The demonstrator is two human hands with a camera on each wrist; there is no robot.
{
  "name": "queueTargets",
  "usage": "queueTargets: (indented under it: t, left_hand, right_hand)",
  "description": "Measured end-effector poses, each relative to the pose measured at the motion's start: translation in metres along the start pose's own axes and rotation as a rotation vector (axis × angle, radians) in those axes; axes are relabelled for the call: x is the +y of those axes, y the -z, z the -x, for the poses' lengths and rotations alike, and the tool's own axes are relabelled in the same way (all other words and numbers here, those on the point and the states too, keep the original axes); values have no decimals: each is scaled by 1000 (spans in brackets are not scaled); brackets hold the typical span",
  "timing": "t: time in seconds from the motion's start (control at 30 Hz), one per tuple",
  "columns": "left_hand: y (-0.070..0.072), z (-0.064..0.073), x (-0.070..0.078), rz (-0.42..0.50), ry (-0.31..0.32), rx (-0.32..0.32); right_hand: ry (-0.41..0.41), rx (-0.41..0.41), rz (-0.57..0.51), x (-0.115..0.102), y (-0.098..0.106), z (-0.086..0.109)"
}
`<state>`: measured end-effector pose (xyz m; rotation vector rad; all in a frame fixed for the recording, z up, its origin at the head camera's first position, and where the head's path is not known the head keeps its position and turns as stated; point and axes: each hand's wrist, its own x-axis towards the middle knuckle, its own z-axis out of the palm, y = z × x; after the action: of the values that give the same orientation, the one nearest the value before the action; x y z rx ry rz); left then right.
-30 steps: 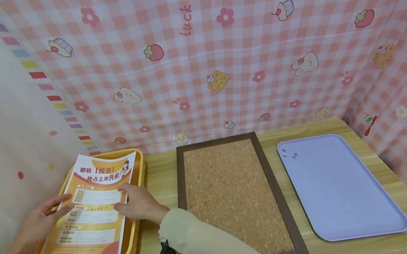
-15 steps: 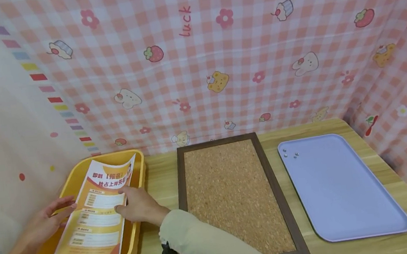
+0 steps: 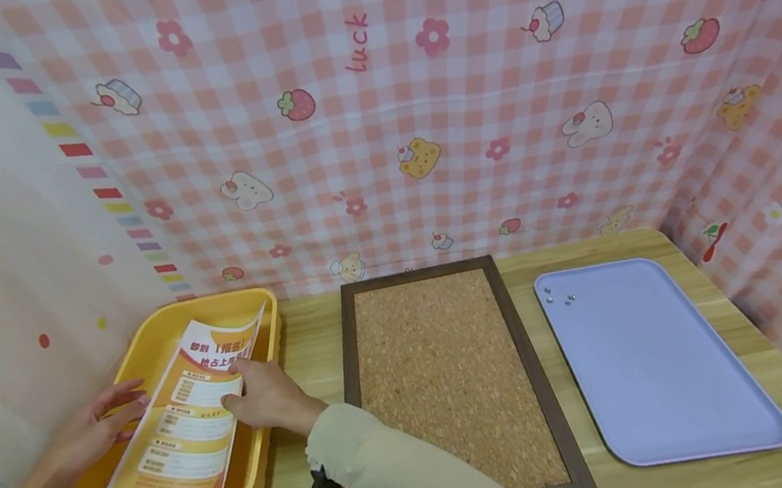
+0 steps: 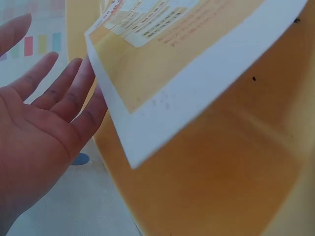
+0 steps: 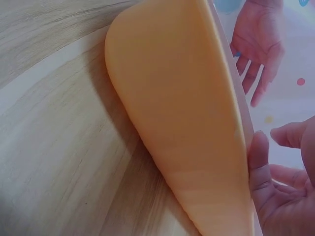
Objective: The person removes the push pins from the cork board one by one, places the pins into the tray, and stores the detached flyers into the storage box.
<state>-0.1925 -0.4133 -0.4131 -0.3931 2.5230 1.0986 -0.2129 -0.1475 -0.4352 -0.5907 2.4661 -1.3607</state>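
Note:
A printed orange-and-white flyer (image 3: 182, 433) lies tilted inside a yellow plastic bin (image 3: 261, 452), its top right corner curling up by the rim. My right hand (image 3: 271, 392) pinches its right edge, thumb over the print; the other fingers are partly hidden. On the opposite side, my left hand (image 3: 96, 438) has its fingers spread and loosely extended. In the left wrist view, the fingertips of the left hand (image 4: 44, 123) meet the flyer's (image 4: 187, 83) left edge, with the thumb held away. The right wrist view shows the bin's outer wall (image 5: 172, 98) beside the right hand (image 5: 285, 191).
A cork board (image 3: 440, 374) in a dark wooden frame lies on the wooden table (image 3: 308, 340), partly under my right sleeve. Farther right is a lavender tray (image 3: 662, 374) with several small metallic pieces (image 3: 568, 299) near its far left corner. Patterned cloth (image 3: 351, 137) rises behind.
The flyer has sunk deeper into the bin, and its left edge has shifted right and bowed. My left hand has let its edge slip from between thumb and fingers; the right hand barely moved.

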Motion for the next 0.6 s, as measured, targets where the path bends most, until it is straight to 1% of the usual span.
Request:
queueTargets:
  t: [0.17, 0.33, 0.6]
  left_hand:
    - [2, 0, -3, -26, -42, -8]
    - [3, 1, -5, -27, -55, -21]
    - [2, 3, -3, -36, -71, -12]
  right_hand:
    - [-33, -4, 21, -3, 0, 1]
    - [-56, 21, 58, -9, 1, 4]
    - [-79, 40, 81, -15, 6, 8]
